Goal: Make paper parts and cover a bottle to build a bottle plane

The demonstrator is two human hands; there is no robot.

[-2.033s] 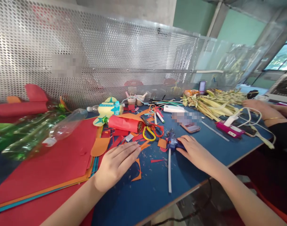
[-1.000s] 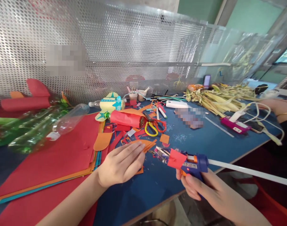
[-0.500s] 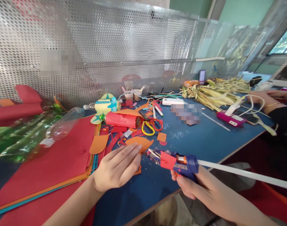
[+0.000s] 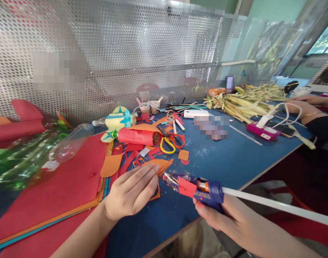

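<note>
The screen is perforated metal with a dull silver sheen. The bench top looks smooth, its blue surface softly shiny. The 2 green bottles and the clear bottle are glossy, see-through plastic. The red sheets are matt, smooth paper. The glue gun has a blue plastic body, and its glue stick is smooth and milky. The husks look dry, fibrous and rough.

I am working in what is looking like a craft workshop, with colored paper, plastic bottles, scissors and scraps crowding the blue surface.
</note>
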